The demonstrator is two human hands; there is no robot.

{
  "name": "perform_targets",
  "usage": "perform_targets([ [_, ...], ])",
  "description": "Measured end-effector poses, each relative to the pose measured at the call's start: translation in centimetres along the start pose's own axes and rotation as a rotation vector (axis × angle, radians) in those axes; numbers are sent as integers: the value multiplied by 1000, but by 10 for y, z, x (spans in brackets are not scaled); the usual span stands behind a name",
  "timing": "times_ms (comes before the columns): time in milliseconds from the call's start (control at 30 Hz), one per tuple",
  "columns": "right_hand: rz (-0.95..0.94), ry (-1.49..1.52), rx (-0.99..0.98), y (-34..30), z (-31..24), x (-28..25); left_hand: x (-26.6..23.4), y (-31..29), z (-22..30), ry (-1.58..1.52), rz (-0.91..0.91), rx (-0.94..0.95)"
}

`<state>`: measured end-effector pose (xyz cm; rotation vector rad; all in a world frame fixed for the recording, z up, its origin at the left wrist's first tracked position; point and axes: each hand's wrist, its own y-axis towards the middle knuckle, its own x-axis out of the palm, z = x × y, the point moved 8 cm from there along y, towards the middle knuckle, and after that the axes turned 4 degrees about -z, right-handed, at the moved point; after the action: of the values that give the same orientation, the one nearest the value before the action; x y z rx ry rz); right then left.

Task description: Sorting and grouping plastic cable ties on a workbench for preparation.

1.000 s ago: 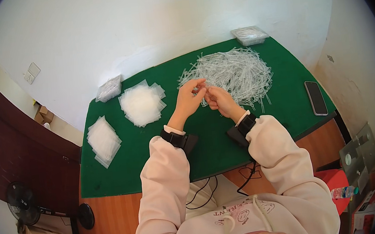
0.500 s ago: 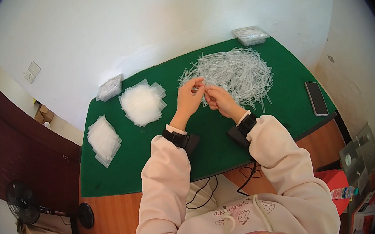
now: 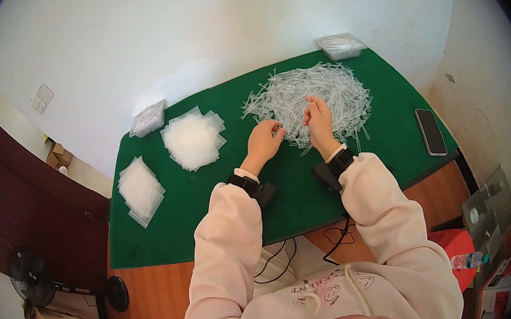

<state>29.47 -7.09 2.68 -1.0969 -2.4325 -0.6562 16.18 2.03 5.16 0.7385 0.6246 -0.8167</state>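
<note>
- Green felt table set against a white wall, wooden edge toward the person; door and floor fan off to the person's left.
- Heap of thin clear plastic sticks lies at the far middle of the felt, spread wide and tangled.
- Left hand sits at the heap's near-left edge, fingers curled in, fingertips touching the sticks. It looks pinched on one or two of them (too small to be sure).
- Right hand rests on the heap just beside the left, fingers held together and pointing away from the body, palm turned inward. Whether it grips anything, I cannot tell.
- Both wrists carry dark bands with small black units; forearms in pale pink sleeves come up from the lower edge, elbows wide, hands near each other.
- Judgement: to pick cleanly here, draw single sticks from the loose fringe rather than the dense middle, one hand steadying the heap so neighbours do not drag along.
- Two stacks of small clear bags and lie well to the left, a shallow clear tray behind them, another tray at the far edge.
- Dark phone lies flat at the right, apart from the heap.
</note>
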Motion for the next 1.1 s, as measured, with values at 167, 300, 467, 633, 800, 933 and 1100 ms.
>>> perform_targets([
  [167,-41,-6,-10,-4,4,8,2,-6,26,134,236,286],
  [300,-1,-5,-106,1,-6,0,9,9,32,169,291,331],
  [467,111,41,-150,1,-8,-11,33,27,11,230,13,21],
  [633,101,27,-184,5,-12,-17,18,28,6,8,54,-85],
  [800,-2,113,75,4,7,-5,-28,27,27,-237,133,72],
  [933,-243,194,323,-5,26,17,-55,17,65,63,-31,374],
  [1100,-490,109,517,-31,32,49,-41,-4,60,36,-487,212],
])
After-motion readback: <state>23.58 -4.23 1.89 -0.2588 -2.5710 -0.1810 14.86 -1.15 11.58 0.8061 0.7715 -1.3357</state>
